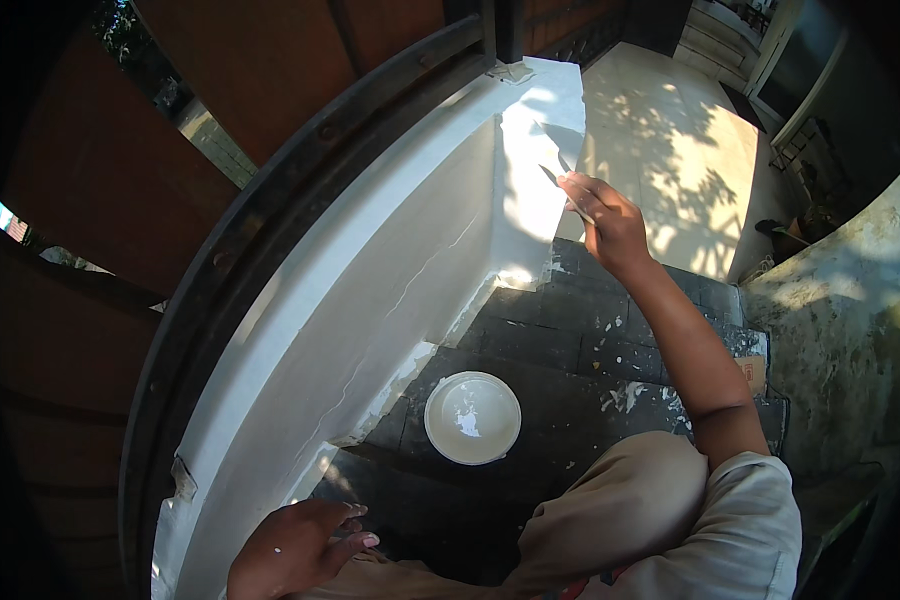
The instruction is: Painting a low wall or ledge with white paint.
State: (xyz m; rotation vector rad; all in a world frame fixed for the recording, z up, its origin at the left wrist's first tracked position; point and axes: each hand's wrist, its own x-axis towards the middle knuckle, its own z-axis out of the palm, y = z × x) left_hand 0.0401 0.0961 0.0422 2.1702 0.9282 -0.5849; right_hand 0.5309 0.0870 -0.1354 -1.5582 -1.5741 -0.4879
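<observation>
My right hand (607,217) grips a slim, pale-handled tool (583,213), whose dark narrow tip is at the white end face of the low wall (529,195). Whether that tip is a brush or a blade I cannot tell. Bright sunlight and shadow fall on this face. At the bottom left, my left hand (296,544) holds nothing, its thumb and fingers apart, with white specks on the skin. Between my hands, a round white tub (472,418) of white liquid, probably paint, stands on the dark tiled steps (529,337). Thin cracks run along the wall's grey-white side (390,300).
A dark metal rail (225,255) and brown gate panels (270,67) border the wall's left side. Pale floor tiles (660,157) lie beyond the steps. White splashes mark the steps, and a piece of cardboard (752,373) lies near the stained wall (825,345) at right.
</observation>
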